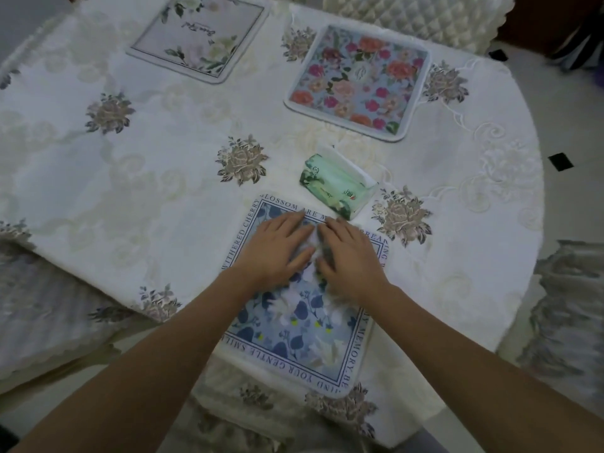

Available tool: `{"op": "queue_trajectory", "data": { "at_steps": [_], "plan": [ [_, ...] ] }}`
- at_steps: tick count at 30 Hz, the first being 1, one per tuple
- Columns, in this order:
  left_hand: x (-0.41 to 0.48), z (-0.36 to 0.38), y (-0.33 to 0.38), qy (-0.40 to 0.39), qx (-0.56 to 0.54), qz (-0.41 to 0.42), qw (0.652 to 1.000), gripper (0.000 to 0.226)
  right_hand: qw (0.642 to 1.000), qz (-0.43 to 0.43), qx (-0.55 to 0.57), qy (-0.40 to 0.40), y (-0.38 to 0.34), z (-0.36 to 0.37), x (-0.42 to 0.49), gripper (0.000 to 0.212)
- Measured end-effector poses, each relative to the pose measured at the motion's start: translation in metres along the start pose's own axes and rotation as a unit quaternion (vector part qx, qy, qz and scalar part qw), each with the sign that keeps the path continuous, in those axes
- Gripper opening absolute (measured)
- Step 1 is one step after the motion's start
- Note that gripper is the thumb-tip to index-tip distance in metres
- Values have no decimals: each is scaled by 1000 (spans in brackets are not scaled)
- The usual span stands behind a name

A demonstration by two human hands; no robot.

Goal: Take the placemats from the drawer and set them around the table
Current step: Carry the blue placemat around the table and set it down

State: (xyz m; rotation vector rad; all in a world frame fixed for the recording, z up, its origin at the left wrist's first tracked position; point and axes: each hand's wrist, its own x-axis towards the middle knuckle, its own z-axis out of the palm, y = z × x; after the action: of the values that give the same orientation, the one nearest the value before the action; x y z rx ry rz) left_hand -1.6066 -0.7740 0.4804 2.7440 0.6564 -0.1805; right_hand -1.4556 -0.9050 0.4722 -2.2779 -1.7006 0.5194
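Note:
A blue floral placemat (304, 325) with a lettered border lies at the near edge of the round table (137, 178). My left hand (273, 251) and my right hand (349, 253) press flat on its upper half, side by side, fingers straight. A placemat with pink and red roses (359, 83) lies at the far right. A pale placemat with white flowers (199, 34) lies at the far middle, partly cut off by the top of the frame.
A green tissue pack (338, 184) lies just beyond the blue placemat, near my right fingertips. The table wears a cream embroidered cloth. Chairs with padded covers stand at the left (49, 308), right (568, 322) and far side (415, 18).

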Motion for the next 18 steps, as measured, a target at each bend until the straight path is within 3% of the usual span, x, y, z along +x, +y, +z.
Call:
{"op": "queue_trajectory", "data": {
  "at_steps": [4, 12, 18],
  "plan": [
    [-3, 4, -12, 7, 10, 3, 1000, 59, 1000, 17, -2, 8, 13, 2, -17, 63],
    [-29, -8, -73, 3, 27, -80, 996, 62, 999, 51, 4, 15, 38, -10, -53, 60],
    [-9, -11, -39, 16, 18, -12, 1000, 57, 1000, 12, 7, 14, 6, -9, -18, 60]
  ]
}}
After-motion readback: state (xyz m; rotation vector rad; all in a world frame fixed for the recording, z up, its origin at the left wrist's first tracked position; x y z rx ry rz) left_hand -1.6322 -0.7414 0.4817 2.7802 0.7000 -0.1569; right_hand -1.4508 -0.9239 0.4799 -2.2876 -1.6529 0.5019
